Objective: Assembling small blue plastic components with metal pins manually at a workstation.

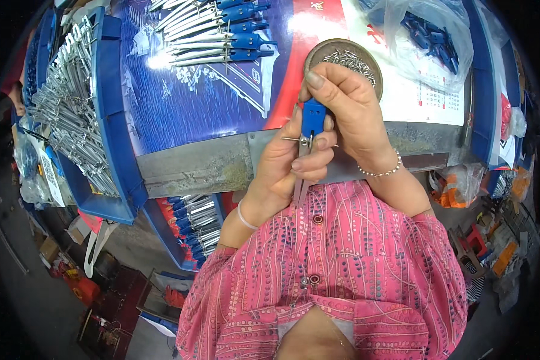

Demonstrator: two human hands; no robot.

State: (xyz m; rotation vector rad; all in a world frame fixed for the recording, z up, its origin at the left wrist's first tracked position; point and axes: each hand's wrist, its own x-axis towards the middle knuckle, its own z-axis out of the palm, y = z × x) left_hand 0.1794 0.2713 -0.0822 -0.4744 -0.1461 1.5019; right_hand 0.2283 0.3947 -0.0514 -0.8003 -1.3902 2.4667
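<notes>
strips of metal (300, 191), seemingly 2, are held below a blue plastic handle (313, 120) by the left hand (276, 165), whose fingers are closed around them, over the near edge of the worktable (198, 171). the handle's upper end is met by the right hand (357, 114), whose thumb and forefinger are pinched narrow; whether anything small is held there cannot be told, as it is hidden by the tips. for good work, the strips should be kept firm and square in the left hand, the 2 small holes seen in the handle should be left uncovered, and light, straight pressure should be given by the right fingertips; the thin cross pin (289, 139) should not be knocked. 1 handle and 1 cross pin are counted at the hands, and at least 5 blue-handled assemblies (246, 42) are laid in a row on the table. 1 brown bowl (317, 53) is set just beyond the right hand, with rivets (351, 60) too many to be counted. 1 clear plastic bag (396, 27) of blue parts (438, 42), 1 blue bin (110, 90) of loose metal pieces (72, 108) and 1 lower bin (160, 234) of blue-ended pieces (201, 225) are also seen, their contents uncounted.
</notes>
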